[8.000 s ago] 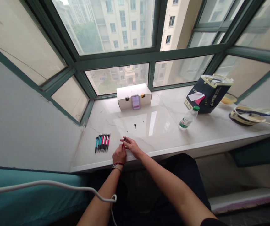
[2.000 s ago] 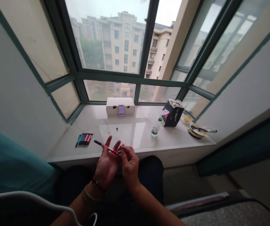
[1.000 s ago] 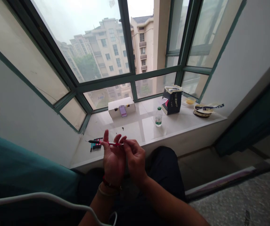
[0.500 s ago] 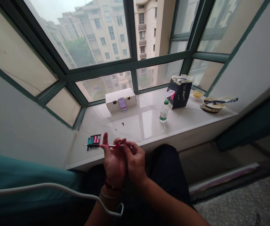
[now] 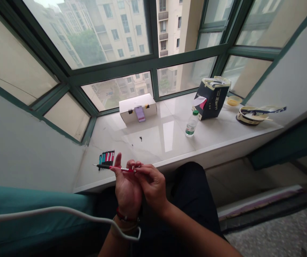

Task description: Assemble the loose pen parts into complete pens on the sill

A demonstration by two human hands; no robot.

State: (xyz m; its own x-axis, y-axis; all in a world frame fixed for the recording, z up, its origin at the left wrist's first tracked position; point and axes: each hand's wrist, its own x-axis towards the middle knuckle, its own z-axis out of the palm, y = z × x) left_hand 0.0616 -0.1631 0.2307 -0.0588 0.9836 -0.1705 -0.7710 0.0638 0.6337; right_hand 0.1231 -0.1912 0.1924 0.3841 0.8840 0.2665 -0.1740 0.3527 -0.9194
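A red pen (image 5: 117,168) with a black grip lies level across my left hand (image 5: 128,191), its thin metal tip pointing left. My left palm faces up, with the thumb and fingers closed around the barrel. At the pen's right end, my right hand (image 5: 152,184) pinches the tail between thumb and fingertips, which hide that end. Just beyond the tip, a neat row of several pens (image 5: 106,156) in blue, red and black lies on the white sill (image 5: 158,153). Farther back on the sill is a small dark piece (image 5: 140,138), too small to name.
Against the window stands a white box (image 5: 137,110) with a purple label. A clear bottle (image 5: 191,125) with a green cap stands by a dark paper bag (image 5: 212,100). A food bowl (image 5: 249,117) and a small yellow cup (image 5: 233,101) sit rightward. A white cable (image 5: 62,211) crosses below.
The view has tilted down and shifted slightly. The pen's tail now sits a little lower than its tip. Both hands keep their hold on the pen.
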